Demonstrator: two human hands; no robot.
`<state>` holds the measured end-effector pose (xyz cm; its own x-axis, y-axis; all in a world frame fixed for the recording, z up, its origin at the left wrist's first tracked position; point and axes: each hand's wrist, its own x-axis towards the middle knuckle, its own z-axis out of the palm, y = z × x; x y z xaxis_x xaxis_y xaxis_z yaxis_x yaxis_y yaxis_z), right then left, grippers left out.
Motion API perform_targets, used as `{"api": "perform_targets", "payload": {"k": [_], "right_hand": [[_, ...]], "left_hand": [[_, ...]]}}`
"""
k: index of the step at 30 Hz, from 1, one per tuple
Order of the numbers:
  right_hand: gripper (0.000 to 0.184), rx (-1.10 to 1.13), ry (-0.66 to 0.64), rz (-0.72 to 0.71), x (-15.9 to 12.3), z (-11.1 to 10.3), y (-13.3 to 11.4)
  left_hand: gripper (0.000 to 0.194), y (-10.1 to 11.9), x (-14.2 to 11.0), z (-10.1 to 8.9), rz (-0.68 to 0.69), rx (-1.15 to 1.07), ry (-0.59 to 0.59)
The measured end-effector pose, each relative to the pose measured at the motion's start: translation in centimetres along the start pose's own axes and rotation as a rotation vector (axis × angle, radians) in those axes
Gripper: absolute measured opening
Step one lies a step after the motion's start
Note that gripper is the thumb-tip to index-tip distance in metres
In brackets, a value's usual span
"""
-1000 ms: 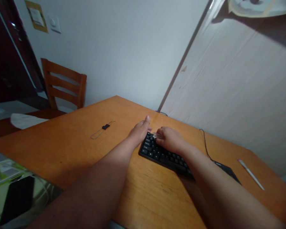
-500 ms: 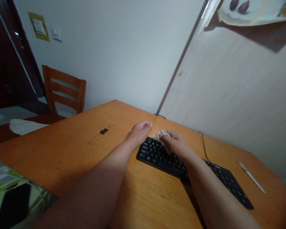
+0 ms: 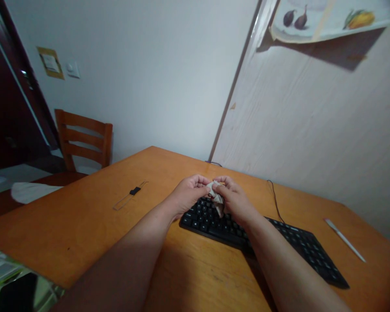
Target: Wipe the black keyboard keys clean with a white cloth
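Left hand (image 3: 191,193) and right hand (image 3: 236,198) both gripping 1 crumpled tissue (image 3: 217,200), thumbs pressed on it, fingers curled. Tissue is over the left part of the black computer keyboard (image 3: 211,225), loose end hanging down; can't tell if it touches the keys. Keyboard lies keys-up on the wooden table (image 3: 94,229), right forearm (image 3: 279,255) across it. Black clip with wire loops at 2 ends (image 3: 135,191): toward table's far-left edge. Slim white stick (image 3: 346,241): near right edge, pen or brush unclear. Thin cable (image 3: 275,200) runs from keyboard toward back edge.
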<state>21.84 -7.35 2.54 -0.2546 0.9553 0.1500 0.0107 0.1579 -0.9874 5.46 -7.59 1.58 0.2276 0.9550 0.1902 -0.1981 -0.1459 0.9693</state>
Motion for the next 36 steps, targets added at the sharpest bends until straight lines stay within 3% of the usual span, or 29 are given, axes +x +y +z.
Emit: {"api": "perform_targets", "payload": {"k": [4, 7, 13, 18, 26, 36], "right_hand": [[0.035, -0.018, 0.005, -0.12, 0.1, 0.5, 0.4], [0.023, -0.204, 0.044, -0.263, 0.2, 0.8, 0.9], [0.028, -0.587, 0.092, -0.447, 0.0, 0.7, 0.8], [0.029, -0.535, 0.106, -0.38, 0.2, 0.5, 0.9], [0.03, -0.14, -0.026, -0.094, -0.4, 0.6, -0.3], [0.031, -0.076, -0.018, -0.042, -0.3, 0.1, -0.3]], "left_hand": [[0.022, 0.0, -0.2, 0.0, -0.022, -0.174, 0.01], [0.023, -0.1, -0.3, -0.2, -0.033, -0.311, 0.008], [0.026, -0.2, -0.3, -0.5, -0.046, -0.422, 0.051], [0.024, -0.4, -0.2, -0.6, -0.066, -0.414, 0.036], [0.03, -0.3, -0.3, -0.2, -0.028, -0.227, 0.017], [0.025, -0.3, -0.4, -0.1, 0.05, 0.1, 0.067]]}}
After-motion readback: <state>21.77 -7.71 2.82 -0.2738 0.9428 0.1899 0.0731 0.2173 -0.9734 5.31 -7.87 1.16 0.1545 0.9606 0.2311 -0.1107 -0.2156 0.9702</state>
